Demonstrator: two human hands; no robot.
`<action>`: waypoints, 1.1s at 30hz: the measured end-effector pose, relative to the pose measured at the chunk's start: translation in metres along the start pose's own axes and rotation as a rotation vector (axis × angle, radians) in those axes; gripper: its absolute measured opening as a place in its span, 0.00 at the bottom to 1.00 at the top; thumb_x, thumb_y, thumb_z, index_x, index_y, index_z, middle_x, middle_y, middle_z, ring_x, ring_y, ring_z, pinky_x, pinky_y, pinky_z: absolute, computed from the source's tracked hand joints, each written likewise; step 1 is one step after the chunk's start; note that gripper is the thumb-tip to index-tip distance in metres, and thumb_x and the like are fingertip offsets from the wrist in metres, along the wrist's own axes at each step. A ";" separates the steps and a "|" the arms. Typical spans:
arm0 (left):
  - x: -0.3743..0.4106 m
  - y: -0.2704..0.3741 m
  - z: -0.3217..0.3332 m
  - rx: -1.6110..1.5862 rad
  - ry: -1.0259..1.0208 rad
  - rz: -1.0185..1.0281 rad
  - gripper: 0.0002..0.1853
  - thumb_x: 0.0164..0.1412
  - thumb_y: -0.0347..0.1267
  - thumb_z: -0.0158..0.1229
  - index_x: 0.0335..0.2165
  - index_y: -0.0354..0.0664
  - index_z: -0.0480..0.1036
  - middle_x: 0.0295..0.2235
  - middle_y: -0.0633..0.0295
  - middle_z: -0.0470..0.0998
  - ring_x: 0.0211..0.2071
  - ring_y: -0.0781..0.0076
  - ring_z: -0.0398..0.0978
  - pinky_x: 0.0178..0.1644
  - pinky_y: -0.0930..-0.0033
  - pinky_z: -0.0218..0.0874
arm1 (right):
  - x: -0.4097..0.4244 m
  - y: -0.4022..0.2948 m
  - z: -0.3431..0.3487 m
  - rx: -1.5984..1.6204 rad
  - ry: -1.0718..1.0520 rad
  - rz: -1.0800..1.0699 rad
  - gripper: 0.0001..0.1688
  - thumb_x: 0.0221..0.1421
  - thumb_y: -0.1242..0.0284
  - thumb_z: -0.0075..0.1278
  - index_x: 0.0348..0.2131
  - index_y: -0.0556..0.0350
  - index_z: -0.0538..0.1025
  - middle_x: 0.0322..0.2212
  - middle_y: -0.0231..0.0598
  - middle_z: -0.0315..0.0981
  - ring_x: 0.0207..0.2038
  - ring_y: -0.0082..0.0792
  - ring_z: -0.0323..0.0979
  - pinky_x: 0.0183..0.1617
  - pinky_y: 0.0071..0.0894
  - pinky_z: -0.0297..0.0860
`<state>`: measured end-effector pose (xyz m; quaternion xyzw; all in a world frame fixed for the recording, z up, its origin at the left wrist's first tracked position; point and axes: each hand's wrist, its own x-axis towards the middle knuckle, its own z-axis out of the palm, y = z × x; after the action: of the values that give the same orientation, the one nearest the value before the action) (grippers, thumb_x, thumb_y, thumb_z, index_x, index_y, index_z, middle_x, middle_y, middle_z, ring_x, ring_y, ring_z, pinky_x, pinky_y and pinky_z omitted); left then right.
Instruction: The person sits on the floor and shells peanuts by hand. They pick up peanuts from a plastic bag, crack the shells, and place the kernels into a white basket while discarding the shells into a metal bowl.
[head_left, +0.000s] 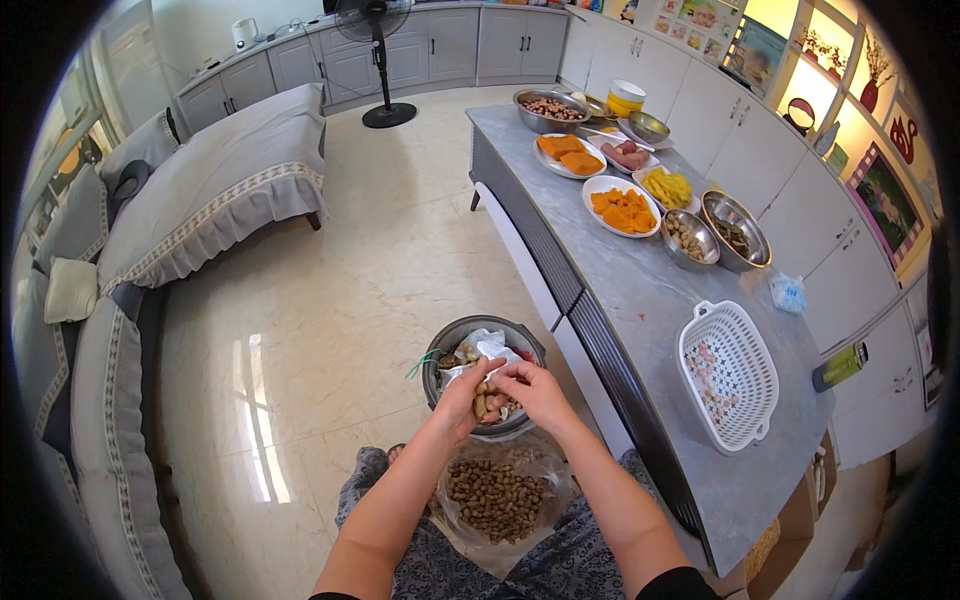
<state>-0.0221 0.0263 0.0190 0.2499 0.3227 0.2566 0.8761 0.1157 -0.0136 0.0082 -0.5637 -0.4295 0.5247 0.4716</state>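
Observation:
Several unshelled peanuts (481, 405) lie in my left hand (461, 401), its fingers curled around them. My right hand (534, 391) meets it, thumb and fingertips bent together at the left fingertips; whether a peanut is pinched there is hidden. Both hands are over a dark round bin (430, 379) holding peanut shells (512, 412), a crumpled white plastic bag (491, 346) and other scraps. Nearer me, between my knees, a clear plastic bag (551, 487) stands open, full of unshelled peanuts (495, 499).
On the grey table (637, 360) at right stands a white perforated basket (750, 375) with pink peanut kernels (709, 375). Beyond are a plate of cut pumpkin (622, 211), metal bowls (690, 259) and a green bottle (840, 367). A covered sofa (112, 420) lines the left; a fan (386, 75) stands behind.

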 end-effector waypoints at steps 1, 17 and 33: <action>-0.001 0.002 0.003 -0.003 0.001 0.008 0.22 0.60 0.45 0.38 0.45 0.42 0.62 0.22 0.70 0.65 0.19 0.83 0.60 0.17 0.80 0.48 | 0.003 0.006 -0.001 0.037 0.031 -0.011 0.13 0.51 0.70 0.48 0.34 0.62 0.71 0.27 0.34 0.70 0.28 0.20 0.69 0.31 0.19 0.65; 0.005 -0.005 0.000 0.204 0.320 0.335 0.12 0.51 0.35 0.56 0.34 0.39 0.72 0.15 0.70 0.65 0.14 0.86 0.59 0.13 0.83 0.47 | 0.007 0.006 0.015 0.500 0.150 0.203 0.13 0.52 0.65 0.47 0.35 0.52 0.71 0.30 0.27 0.69 0.34 0.20 0.67 0.35 0.21 0.62; 0.010 -0.008 -0.002 0.134 0.142 0.352 0.11 0.56 0.33 0.49 0.36 0.40 0.70 0.16 0.70 0.66 0.14 0.87 0.59 0.12 0.85 0.47 | 0.016 0.009 0.021 0.203 0.101 -0.068 0.18 0.54 0.65 0.43 0.41 0.56 0.67 0.23 0.26 0.62 0.22 0.15 0.60 0.24 0.14 0.60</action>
<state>-0.0150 0.0265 0.0083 0.3417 0.3512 0.4008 0.7742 0.0961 0.0016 -0.0034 -0.5240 -0.3686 0.5201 0.5648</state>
